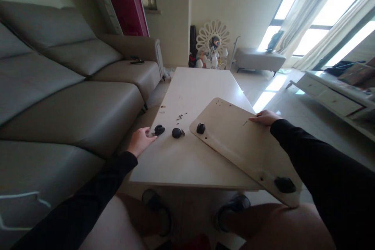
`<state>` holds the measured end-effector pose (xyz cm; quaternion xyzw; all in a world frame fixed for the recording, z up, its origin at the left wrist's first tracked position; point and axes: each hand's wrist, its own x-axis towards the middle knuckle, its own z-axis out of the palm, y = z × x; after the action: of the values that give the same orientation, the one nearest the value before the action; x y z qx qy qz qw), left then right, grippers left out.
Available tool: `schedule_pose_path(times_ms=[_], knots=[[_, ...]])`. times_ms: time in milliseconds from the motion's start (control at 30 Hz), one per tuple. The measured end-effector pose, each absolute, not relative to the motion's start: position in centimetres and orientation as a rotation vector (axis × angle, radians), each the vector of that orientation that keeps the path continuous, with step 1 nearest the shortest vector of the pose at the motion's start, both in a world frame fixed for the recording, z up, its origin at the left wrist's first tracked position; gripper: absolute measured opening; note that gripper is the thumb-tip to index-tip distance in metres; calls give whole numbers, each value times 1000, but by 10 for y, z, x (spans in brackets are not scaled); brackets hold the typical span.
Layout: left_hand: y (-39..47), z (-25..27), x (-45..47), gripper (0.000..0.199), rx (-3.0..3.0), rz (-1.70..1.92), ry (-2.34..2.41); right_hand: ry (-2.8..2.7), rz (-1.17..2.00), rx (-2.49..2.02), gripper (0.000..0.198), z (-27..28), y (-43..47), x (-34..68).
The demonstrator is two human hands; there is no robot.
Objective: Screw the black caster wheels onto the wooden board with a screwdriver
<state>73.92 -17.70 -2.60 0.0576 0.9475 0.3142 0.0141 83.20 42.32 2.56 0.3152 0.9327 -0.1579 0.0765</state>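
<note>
- The left hand (pixel 142 139) is at the left edge of the table (pixel 193 164), its thumb and forefinger a little apart, one on either side of the small metal plate of a black wheel (pixel 159 129); whether they pinch the plate or only touch it, I cannot tell.
- The right hand (pixel 266 118) is closed on the far right edge of the pale board (pixel 234 136), with a fingertip pointing inward over the upper face; the fingers under the edge are hidden.
- The board lies at a slant across the right half of the table, its nearest corner jutting past the table's near edge, beside the person's leg.
- Two dark fittings sit on the board: a small black one (pixel 200 128) at its left corner and a larger one (pixel 284 184) near its closest corner.
- A second loose wheel (pixel 176 133) rests on the table between the left hand and the board, touched by neither hand.
- Small screws (pixel 179 117) lie scattered just beyond that wheel.
</note>
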Motion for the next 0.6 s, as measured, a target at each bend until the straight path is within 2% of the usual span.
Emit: schedule_pose_path(times_ms=[67,133,267,400,467,600], knots=[[-169,-20,766,54,179,1013,2990,2776,-463,964,53,27,420,832],[-157,-17,807,46,264,1135,2937,2763,-481,958,52,30,418,834],[-116,-28,911,45,313,1324,2452,2776,-517,976,49,50,431,849],[-59,-54,988,34,318,1519,1949,2772,-467,1092,46,76,466,884],[-30,-60,999,35,256,1625,1780,2748,-456,1160,43,83,484,909],[13,-49,973,49,-141,1846,1524,2672,-562,1262,45,73,506,959]])
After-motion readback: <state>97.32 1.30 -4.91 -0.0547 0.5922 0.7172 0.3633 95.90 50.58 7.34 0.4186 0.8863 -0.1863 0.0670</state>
